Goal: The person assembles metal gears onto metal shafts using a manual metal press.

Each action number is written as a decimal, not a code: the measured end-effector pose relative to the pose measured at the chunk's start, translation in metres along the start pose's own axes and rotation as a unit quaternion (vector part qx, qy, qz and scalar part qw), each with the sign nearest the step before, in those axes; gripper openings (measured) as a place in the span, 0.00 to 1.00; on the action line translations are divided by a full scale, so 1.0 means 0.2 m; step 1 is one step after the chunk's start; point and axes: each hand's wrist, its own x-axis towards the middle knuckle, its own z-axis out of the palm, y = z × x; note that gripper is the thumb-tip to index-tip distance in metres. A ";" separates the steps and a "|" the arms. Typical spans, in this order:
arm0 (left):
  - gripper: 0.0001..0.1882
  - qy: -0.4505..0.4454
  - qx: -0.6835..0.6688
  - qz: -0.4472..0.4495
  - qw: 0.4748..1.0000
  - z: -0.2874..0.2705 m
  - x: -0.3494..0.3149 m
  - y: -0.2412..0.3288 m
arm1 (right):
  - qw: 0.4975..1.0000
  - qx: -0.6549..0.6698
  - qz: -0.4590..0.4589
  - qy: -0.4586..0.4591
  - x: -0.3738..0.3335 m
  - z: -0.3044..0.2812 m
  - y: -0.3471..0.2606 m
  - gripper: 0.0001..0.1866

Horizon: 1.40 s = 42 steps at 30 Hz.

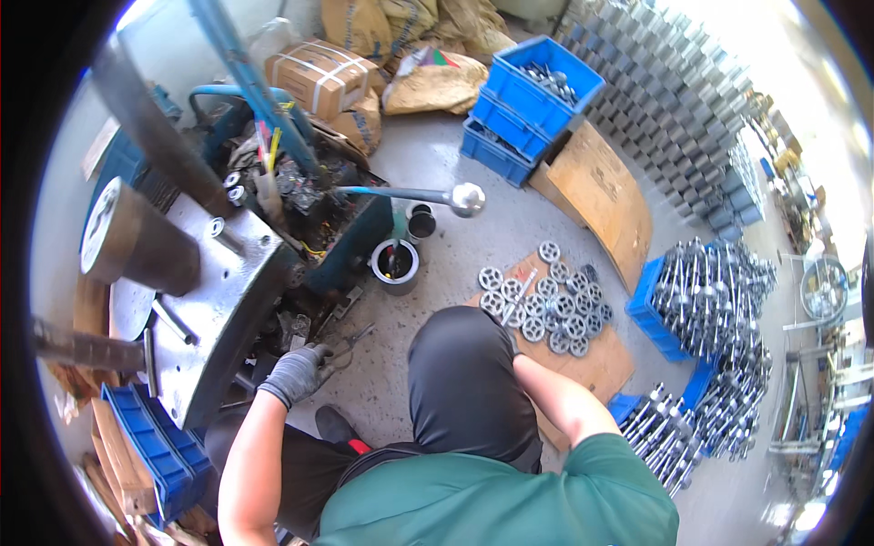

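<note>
Head view: at eight o'clock, the gloved left hand point(300, 371) has its fingers curled around a thin, tong-like metal tool point(361, 334), which extends toward two o'clock from that hand. The right forearm point(560, 387) reaches toward ten o'clock behind the knee point(464, 364), which hides the right hand, so I cannot tell its fingers' state. Spoked metal wheels point(552, 322) lie between three and four o'clock on flat cardboard point(610, 366); a machine bed point(209, 296) stands at nine.

Smooth, glossy metal table point(218, 300); right of it, a matt knitted-cloth glove point(296, 375), shiny metal wheels point(575, 325) on dull cardboard point(605, 366) and smooth plastic crates point(510, 120).
</note>
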 end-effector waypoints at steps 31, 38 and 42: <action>0.15 0.311 -0.856 -0.049 0.409 0.19 -0.26 0.33 | 0.346 -0.635 -0.666 -0.185 -1.99 1.46 -2.41 0.10; 0.15 0.300 -0.869 -0.074 0.386 0.06 -0.31 0.26 | 0.341 -0.734 -0.584 -0.060 -1.80 1.29 -2.64 0.05; 0.15 0.280 -0.882 -0.106 0.364 0.05 -0.29 0.18 | 0.437 -0.759 -0.472 -0.104 -1.77 1.28 -2.66 0.16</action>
